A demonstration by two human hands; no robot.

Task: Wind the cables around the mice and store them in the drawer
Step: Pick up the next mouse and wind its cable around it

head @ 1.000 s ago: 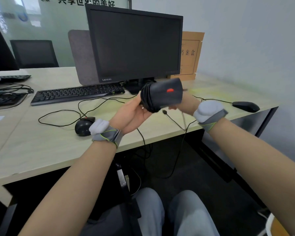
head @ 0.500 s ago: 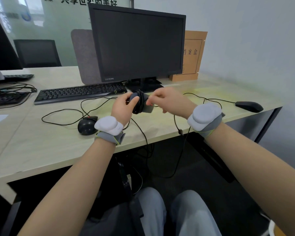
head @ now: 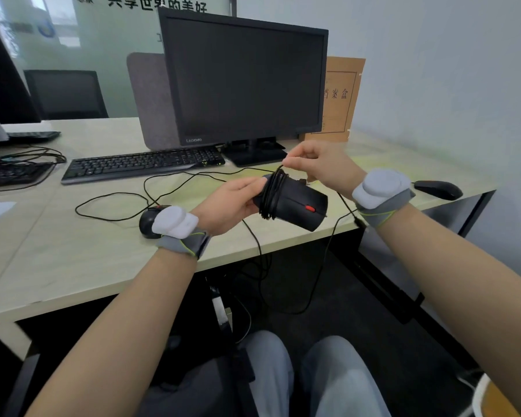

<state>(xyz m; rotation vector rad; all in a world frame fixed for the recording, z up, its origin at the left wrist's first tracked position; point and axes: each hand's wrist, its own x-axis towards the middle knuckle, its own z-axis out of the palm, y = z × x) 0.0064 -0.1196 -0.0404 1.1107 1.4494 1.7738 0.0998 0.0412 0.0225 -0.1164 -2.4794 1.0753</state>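
Head view, nearest first: my knees in pale grey trousers [head: 337, 377] sit under the desk [head: 73, 260], whose pale wood-grain front edge runs across just below my wrists, with dark open floor beneath it. Above that edge my left hand [head: 229, 206] grips the rear of a matte black mouse [head: 295, 203] with a red scroll wheel, held clear of the desktop and tilted down to the right. Several turns of thin black cable [head: 272, 194] circle its body near my left fingers. My right hand [head: 316, 159] pinches the cable just above the coil; the loose end hangs past the desk edge. Left of my left wrist a second, rounder black mouse [head: 147, 222] lies on the desk, its cord looping over bare surface. At the right corner a third, flat mouse [head: 438, 189] sits close to the edge. Farther back lie a black keyboard [head: 142, 165], a dark Lenovo monitor [head: 244, 79] and a brown cardboard file box [head: 340, 97] against the wall.
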